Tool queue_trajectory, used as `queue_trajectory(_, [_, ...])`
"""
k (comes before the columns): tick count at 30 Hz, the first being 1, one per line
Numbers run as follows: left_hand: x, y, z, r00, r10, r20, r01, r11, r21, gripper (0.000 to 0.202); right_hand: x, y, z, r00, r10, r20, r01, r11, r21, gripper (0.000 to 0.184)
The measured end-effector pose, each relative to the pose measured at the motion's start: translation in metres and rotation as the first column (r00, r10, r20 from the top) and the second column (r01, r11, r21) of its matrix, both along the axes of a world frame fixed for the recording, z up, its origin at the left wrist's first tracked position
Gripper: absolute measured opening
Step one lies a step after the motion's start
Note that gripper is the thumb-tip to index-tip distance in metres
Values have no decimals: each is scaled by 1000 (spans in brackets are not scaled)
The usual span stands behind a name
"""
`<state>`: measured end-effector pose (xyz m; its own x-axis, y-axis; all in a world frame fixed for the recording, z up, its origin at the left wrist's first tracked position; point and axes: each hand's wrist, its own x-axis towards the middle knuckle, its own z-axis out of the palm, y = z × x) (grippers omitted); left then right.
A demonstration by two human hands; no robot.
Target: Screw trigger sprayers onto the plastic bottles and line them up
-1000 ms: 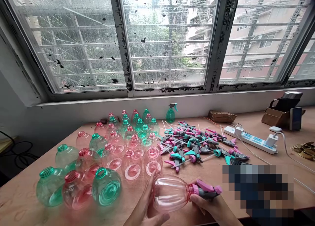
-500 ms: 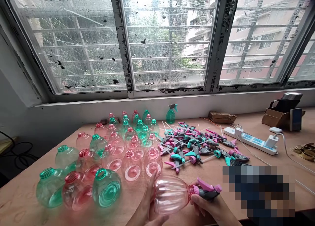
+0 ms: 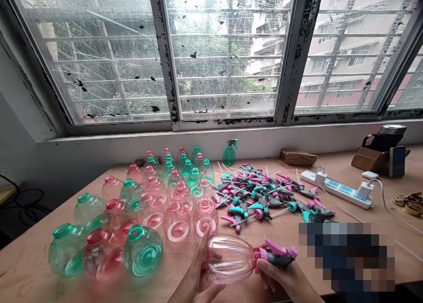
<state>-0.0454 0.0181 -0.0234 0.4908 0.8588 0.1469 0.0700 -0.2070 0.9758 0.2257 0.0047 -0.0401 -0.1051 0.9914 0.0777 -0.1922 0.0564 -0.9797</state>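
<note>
I hold a clear pink bottle (image 3: 229, 259) lying on its side just above the wooden table (image 3: 330, 162). My left hand (image 3: 194, 278) wraps round its base end. My right hand (image 3: 280, 278) is closed on the pink and grey spray trigger head (image 3: 279, 253) that sits on the bottle's neck. A cluster of open pink and green bottles (image 3: 158, 201) stands to the left. A pile of loose pink and teal trigger heads (image 3: 264, 195) lies behind the held bottle.
One green bottle with a trigger fitted (image 3: 229, 152) stands by the window wall. A white power strip (image 3: 337, 187) with a plugged charger, a cardboard box (image 3: 370, 155) and a phone (image 3: 396, 160) lie at the right. A blurred patch (image 3: 346, 256) covers the near right.
The bottle has turned slightly in my hands, its ribs now showing differently; my right fingers have shifted on the trigger head. Everything on the table stays put.
</note>
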Motion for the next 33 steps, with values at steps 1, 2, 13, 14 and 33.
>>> queue_trajectory(1, [0, 0, 1, 1000, 4, -12, -4, 1000, -12, 98, 0, 0, 0, 1000, 10, 4, -10, 1000, 4, 38])
queue_trajectory(2, [0, 0, 2, 1000, -4, -9, 4, 1000, -31, 105, 1, 0, 0, 1000, 20, 19, -20, 1000, 10, 36])
queue_trajectory(13, [1, 1, 8, 1000, -29, 7, 28, 999, 42, 98, -1, 0, -4, 999, 37, -5, -37, 999, -21, 43])
queue_trajectory(14, [0, 0, 9, 1000, -29, 2, 28, 999, 37, 97, 0, 0, -4, 999, 38, -10, -38, 999, -17, 42])
queue_trajectory(33, [-2, 3, -2, 983, -80, 165, 92, 994, -66, 108, -2, -1, 3, 998, -12, 59, 12, 1000, 0, 44])
